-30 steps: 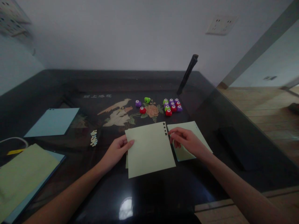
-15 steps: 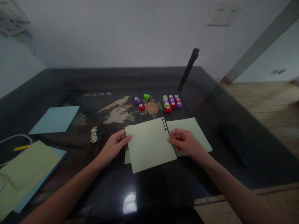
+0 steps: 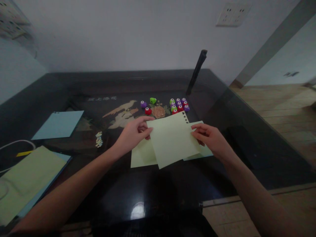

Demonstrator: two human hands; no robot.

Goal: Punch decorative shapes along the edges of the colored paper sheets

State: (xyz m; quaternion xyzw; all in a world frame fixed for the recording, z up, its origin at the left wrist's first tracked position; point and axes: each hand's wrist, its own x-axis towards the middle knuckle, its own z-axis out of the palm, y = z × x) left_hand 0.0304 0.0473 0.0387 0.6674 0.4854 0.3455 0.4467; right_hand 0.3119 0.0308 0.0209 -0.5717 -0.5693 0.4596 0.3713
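Observation:
Both hands hold one pale green sheet of paper (image 3: 172,138) lifted a little above the dark glass table (image 3: 138,184). My left hand (image 3: 133,133) pinches its left edge and my right hand (image 3: 208,140) pinches its right edge. Small punched holes run along the sheet's top right corner. A second pale green sheet (image 3: 142,156) lies flat under it to the left, and a third (image 3: 204,151) shows under my right hand. Behind the sheet sits a cluster of small red, purple and green paper punches (image 3: 178,105).
A pale blue sheet (image 3: 59,124) lies at the left, with a stack of green and blue paper (image 3: 27,179) nearer me. Small paper cut-outs (image 3: 99,139) lie in a pile. A dark stick-like object (image 3: 196,72) leans at the table's back right. A white cable (image 3: 12,144) curves at far left.
The green sheet has been lifted and carried up and to the right by both hands, uncovering the sheet beneath it on the left.

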